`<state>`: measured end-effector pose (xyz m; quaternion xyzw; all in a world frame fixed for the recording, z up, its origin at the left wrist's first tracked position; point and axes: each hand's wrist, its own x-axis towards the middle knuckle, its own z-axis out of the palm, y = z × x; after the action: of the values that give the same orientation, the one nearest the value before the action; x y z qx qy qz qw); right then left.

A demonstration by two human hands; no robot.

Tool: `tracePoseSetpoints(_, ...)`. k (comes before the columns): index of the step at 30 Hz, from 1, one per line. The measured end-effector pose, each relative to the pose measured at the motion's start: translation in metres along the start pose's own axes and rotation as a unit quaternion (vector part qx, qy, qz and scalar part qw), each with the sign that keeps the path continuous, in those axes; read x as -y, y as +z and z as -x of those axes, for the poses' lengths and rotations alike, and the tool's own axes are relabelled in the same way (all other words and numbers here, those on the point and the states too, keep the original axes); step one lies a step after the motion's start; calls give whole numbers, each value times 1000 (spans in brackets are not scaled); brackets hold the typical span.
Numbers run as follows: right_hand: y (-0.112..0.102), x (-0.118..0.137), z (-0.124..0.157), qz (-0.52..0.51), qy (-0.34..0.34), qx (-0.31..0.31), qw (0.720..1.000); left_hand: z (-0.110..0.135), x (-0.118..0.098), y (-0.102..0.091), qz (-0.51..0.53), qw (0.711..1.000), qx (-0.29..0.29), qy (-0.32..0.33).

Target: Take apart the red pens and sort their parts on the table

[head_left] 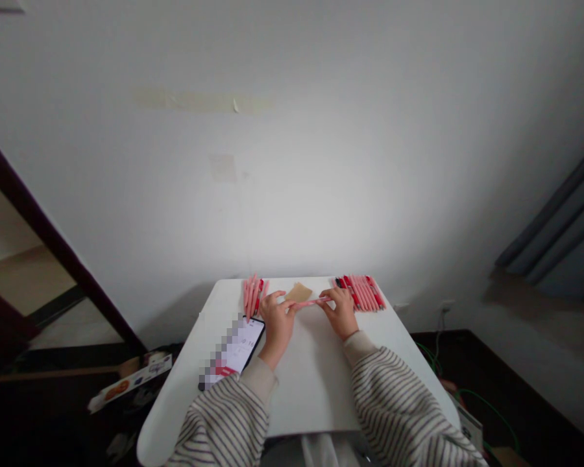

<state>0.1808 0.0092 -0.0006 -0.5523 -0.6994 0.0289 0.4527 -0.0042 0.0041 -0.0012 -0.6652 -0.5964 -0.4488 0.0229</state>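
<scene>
Nearest, two striped sleeves (399,402) reach forward over the white table (311,395), the forearms angling inward. Close by the left wrist, on its outer side, lies a phone (238,350); its screen shows digits ending in what looks like 16, with the rest too blurred to read. Backs upward, the left hand (278,321) and right hand (339,312) face each other, thumbs and fingers pinching opposite ends of one pink pen (305,303), held roughly level between them. Just beyond it lies tan paper (299,292). Pink and red pens (365,292) lie beyond each hand's outer side.
</scene>
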Motion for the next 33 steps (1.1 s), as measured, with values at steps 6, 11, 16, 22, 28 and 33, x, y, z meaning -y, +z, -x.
tracePoseSetpoints(6,3,-3,0,19,10,6,1000,-1,-1,-3,4,1000,2,-2)
tracePoseSetpoints(11,5,-4,0,29,17,15,999,0,-3,-5,6,1000,4,-1)
tracePoseSetpoints(16,2,-3,0,31,9,13,999,0,-5,-5,4,1000,2,-10)
tracePoseSetpoints(22,0,-1,0,29,-4,6,1000,0,-4,-4,-5,1000,5,-16)
tracePoseSetpoints(28,4,-3,1,36,1,22,999,-1,-3,-6,-2,1000,16,-13)
tracePoseSetpoints(33,4,-2,1,41,1,26,999,0,-5,-9,-23,999,19,-21)
